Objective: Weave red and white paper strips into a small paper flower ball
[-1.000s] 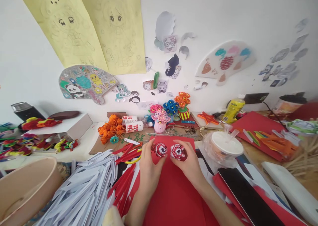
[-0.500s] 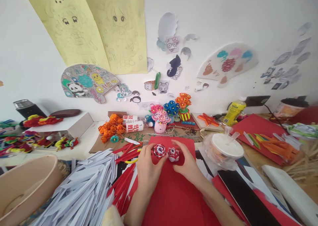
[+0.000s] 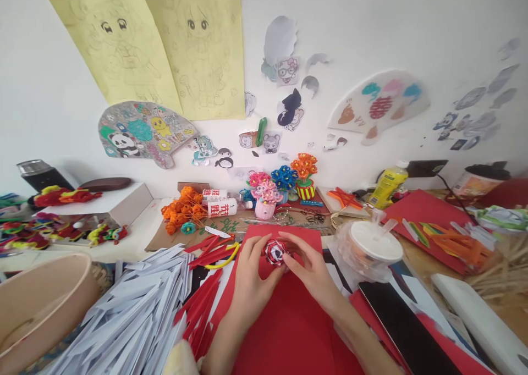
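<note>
In the head view, my left hand (image 3: pixel 251 279) and my right hand (image 3: pixel 315 270) meet above a large red paper sheet (image 3: pixel 284 331). Between their curled fingers is a red-and-white folded-paper flower (image 3: pixel 275 252) with a dark centre, turned toward me. My left fingers close round its left side, and my right thumb presses its right edge. A second such flower is mostly hidden behind it and my right fingers; whether the two are joined I cannot tell.
White folded paper strips (image 3: pixel 127 314) and red strips (image 3: pixel 204 303) lie to the left by a round tan container (image 3: pixel 45 309). A lidded cup (image 3: pixel 373 246) and a black phone-like slab (image 3: pixel 406 331) lie right. Pipe-cleaner flower pots (image 3: pixel 264 207) stand along the wall.
My hands have come together. The two paper flowers, held side by side before, one in each hand, now overlap, with one in front.
</note>
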A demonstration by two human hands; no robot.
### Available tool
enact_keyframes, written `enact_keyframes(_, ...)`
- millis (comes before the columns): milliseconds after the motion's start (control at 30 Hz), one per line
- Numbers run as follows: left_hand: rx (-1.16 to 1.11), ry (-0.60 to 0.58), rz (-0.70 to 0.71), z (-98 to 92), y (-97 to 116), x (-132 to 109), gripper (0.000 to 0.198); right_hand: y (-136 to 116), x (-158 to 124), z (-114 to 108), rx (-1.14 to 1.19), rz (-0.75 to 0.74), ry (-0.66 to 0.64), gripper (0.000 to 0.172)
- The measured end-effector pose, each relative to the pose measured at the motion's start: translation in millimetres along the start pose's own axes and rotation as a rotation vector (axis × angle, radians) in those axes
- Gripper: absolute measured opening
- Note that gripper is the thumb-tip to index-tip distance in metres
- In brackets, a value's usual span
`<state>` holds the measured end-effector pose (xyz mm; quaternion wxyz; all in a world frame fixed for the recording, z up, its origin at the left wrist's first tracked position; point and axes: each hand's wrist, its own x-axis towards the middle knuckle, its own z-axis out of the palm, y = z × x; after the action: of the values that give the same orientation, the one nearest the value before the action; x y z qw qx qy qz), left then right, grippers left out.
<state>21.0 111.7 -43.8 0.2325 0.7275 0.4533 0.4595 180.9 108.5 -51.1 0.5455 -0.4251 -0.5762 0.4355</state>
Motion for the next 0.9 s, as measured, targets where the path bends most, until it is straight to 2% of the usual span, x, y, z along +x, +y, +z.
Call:
enact_keyframes(167,-0.193,-0.092,-0.068,-4.0,6.8,-0.2,0.052,-6.1,-1.0,-3.7,0.007,0.022,-0.027,0.038)
enact_keyframes(300,-0.285,-0.05,-0.145,-3.3,9.0,0.4,0.041,-10.0,-0.3,-4.2,-0.026,-0.004,-0.044,0.036)
enact_keyframes(533,-0.292,0.005,-0.174,2.1,6.5,1.0,0.033,-4.4,-0.7,-3.5,-0.116,-0.125,-0.04,0.03)
enact_keyframes(900,-0.242,-0.001,-0.193,-0.9,11.3,2.9,0.03,-13.6,-2.8,-2.6,-0.186,-0.081,-0.131,0.031)
